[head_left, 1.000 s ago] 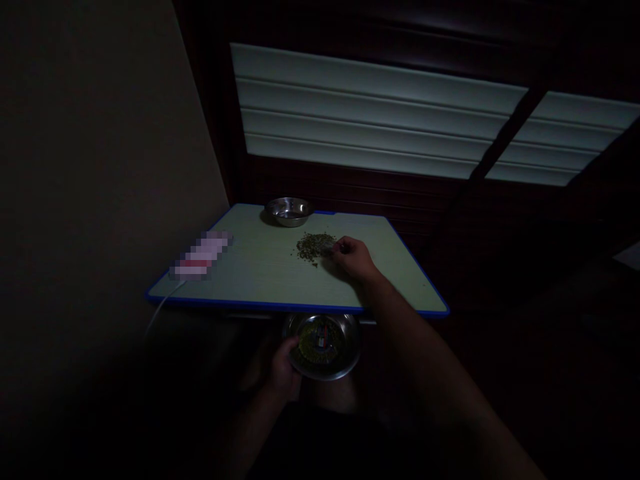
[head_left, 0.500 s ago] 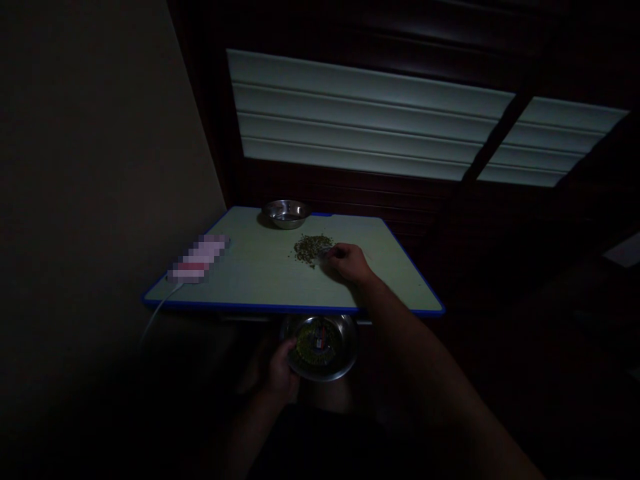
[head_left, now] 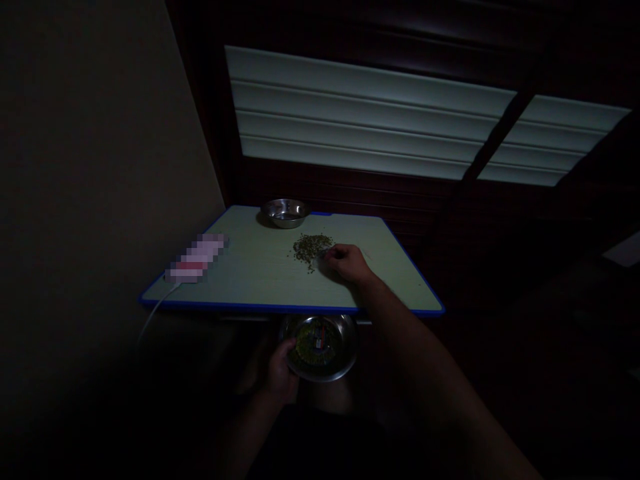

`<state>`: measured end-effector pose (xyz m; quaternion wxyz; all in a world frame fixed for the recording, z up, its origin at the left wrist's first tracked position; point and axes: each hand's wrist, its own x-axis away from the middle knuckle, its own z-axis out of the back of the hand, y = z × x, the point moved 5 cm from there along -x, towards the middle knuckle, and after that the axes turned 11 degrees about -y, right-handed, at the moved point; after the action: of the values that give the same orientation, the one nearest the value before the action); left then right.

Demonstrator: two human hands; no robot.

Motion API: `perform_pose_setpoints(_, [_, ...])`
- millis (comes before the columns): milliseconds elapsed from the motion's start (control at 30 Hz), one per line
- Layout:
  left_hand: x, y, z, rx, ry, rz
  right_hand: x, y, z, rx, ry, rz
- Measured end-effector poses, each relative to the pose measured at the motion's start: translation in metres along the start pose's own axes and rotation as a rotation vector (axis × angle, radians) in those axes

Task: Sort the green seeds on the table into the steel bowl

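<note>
My left hand [head_left: 283, 368] grips the left rim of a metal bowl [head_left: 345, 365], held below the table's near edge. Small green beans [head_left: 306, 353] lie in that bowl, with a dark and red patch in their middle that I cannot make out. On the table, my right hand [head_left: 349, 263] is closed, fingertips pinched on a small translucent piece [head_left: 320, 263] whose kind is unclear in the dim light. That piece touches the near right side of a loose pile of small greenish-brown beans [head_left: 309, 247].
A second metal bowl [head_left: 285, 215] stands at the back left of the pale, blue-edged table [head_left: 250, 273]. A blurred-out pink object [head_left: 197, 259] with a white cable [head_left: 156, 312] lies at the left edge. Behind the table rises a dark slatted wooden panel [head_left: 350, 177].
Some beans at the near edge of the pile have spread slightly towards me, beside the translucent piece. My left hand and its bowl have stayed almost still.
</note>
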<state>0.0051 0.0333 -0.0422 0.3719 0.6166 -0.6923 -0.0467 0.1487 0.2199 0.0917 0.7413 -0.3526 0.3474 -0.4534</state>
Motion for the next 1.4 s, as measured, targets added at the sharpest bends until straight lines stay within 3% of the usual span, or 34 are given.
perform_pose_setpoints(1033, [-0.0013, 0.0002, 0.0008, -0.009, -0.005, -0.022, 0.0019, 0.0020, -0.0024, -0.097, -0.016, 0.001])
perform_pose_setpoints(1400, [-0.0036, -0.0012, 0.0033, -0.018, -0.028, -0.011, -0.0001, 0.0040, -0.0046, -0.130, -0.088, 0.019])
